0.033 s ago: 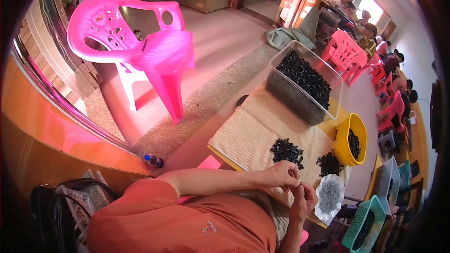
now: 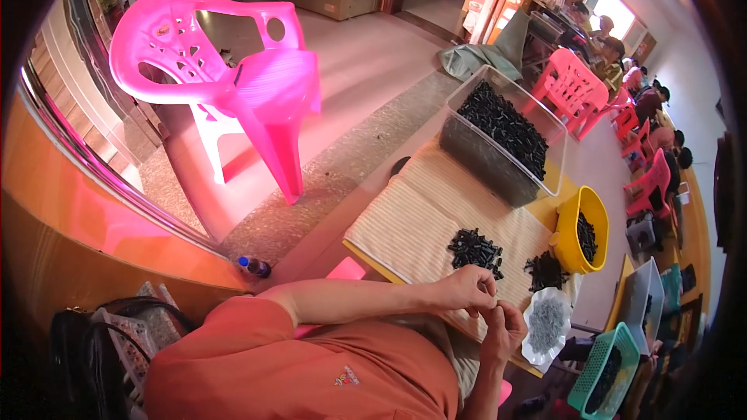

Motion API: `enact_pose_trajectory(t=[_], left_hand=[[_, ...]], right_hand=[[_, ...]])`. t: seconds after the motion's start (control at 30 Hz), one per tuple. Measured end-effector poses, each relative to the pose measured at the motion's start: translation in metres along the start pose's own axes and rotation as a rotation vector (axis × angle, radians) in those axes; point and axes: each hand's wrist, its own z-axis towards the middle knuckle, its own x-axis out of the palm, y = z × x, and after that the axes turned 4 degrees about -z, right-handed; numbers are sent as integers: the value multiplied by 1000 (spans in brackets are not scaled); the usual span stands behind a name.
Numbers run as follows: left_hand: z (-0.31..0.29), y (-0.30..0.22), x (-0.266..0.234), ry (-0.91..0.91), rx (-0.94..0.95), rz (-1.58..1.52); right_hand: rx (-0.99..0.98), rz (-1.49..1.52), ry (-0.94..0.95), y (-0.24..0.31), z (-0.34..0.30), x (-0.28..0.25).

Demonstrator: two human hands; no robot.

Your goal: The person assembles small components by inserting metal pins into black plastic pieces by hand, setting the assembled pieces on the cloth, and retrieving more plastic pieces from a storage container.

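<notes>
Over the near edge of the cloth-covered table, my left hand (image 2: 465,289) and my right hand (image 2: 506,328) meet fingertip to fingertip, both closed in a pinch. Whatever lies between the fingers is too small to make out. Just beyond the left hand is a loose pile of short black cylindrical pieces (image 2: 475,253). A smaller heap of black parts (image 2: 547,271) lies to its right. Close beside the right hand stands a white scalloped dish (image 2: 537,355) holding many tiny grey pieces (image 2: 548,324).
A clear plastic bin (image 2: 476,154) full of black pieces stands at the table's far end. A yellow basket (image 2: 567,257) with black pieces sits at the right edge. Green basket (image 2: 612,340) lies further right. A pink chair (image 2: 272,85) stands beyond; several people sit at the far right.
</notes>
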Motion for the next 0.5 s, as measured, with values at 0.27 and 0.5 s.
enact_pose_trajectory(t=[0.27,0.5], left_hand=[[1,3,-4,68,1,-28],[0,6,3,46,75,-11]], right_hand=[[70,102,-14,21,3,9],[24,177,14,18,3,8]])
